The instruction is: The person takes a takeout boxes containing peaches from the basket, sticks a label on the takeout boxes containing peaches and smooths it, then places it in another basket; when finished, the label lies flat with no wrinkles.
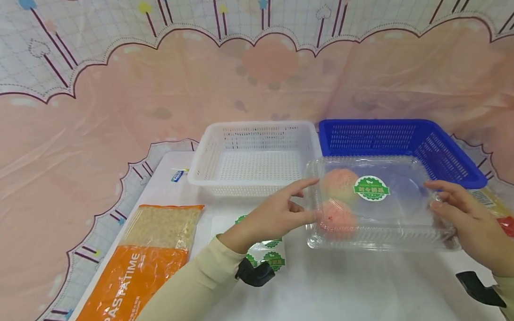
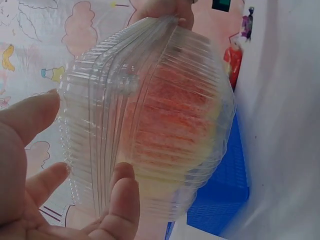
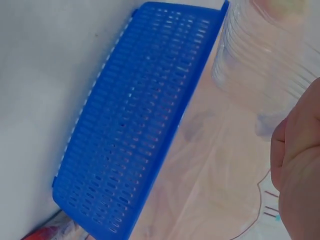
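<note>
A clear plastic clamshell box [image 1: 399, 217] is held up over the table between both hands. It contains two pink-and-yellow peaches, a front peach [image 1: 336, 221] and a back peach [image 1: 338, 178], both at its left end. A round green label [image 1: 371, 188] is stuck on the lid. My left hand [image 1: 272, 220] holds the box's left end, thumb and fingers spread along its ribbed edge. At the opposite end, my right hand [image 1: 471, 224] grips the right edge. In the left wrist view the peaches [image 2: 170, 120] show through the ribbed plastic wall.
Behind the box stand a white basket [image 1: 256, 184] and a blue basket [image 1: 457, 160]. An orange pasta bag [image 1: 151, 265] lies at left, a sheet of green labels [image 1: 272, 255] under the left forearm. A small blue packet [image 1: 177, 176] and a yellow-red package [image 1: 510, 223] lie farther out.
</note>
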`<action>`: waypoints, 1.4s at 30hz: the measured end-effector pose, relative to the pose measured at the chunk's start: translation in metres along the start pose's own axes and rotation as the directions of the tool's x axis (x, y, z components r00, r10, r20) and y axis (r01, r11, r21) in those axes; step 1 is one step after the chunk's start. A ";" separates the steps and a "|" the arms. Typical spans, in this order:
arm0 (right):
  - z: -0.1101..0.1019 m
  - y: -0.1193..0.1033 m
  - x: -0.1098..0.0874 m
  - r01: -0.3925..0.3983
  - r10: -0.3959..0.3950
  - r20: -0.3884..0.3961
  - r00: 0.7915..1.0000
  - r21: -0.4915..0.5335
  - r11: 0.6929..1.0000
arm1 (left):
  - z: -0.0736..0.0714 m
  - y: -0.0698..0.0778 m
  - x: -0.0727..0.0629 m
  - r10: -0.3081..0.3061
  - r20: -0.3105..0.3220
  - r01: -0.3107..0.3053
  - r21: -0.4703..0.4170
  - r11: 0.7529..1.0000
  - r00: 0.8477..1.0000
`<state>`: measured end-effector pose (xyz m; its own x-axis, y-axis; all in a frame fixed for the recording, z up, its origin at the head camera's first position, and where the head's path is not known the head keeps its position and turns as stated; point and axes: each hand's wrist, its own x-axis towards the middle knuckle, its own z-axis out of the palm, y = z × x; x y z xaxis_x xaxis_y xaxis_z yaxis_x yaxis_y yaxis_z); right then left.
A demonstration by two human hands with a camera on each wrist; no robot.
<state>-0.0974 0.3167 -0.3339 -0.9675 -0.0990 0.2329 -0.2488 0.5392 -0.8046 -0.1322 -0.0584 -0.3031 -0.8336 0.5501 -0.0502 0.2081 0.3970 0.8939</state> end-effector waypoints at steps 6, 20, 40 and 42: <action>-0.006 -0.003 0.010 0.027 -0.027 -0.008 1.000 0.044 0.999 | -0.003 0.005 0.012 0.033 -0.017 -0.033 -0.026 0.999 0.999; -0.028 -0.004 0.034 -0.051 0.052 -0.040 0.998 0.009 0.999 | -0.003 0.019 0.049 0.042 -0.076 -0.051 -0.111 0.993 0.996; -0.040 0.007 0.066 -0.163 0.152 -0.165 0.975 -0.056 0.985 | 0.011 0.018 0.090 0.024 -0.132 -0.049 -0.187 0.981 0.991; -0.042 0.009 0.067 -0.161 0.153 -0.160 0.975 -0.038 0.986 | 0.012 0.016 0.090 0.034 -0.127 -0.059 -0.193 0.979 0.991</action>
<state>-0.1620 0.3499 -0.3025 -0.9743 0.1197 0.1910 -0.0877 0.5794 -0.8103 -0.1977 0.0065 -0.2984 -0.8841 0.4658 0.0374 0.1537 0.2144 0.9646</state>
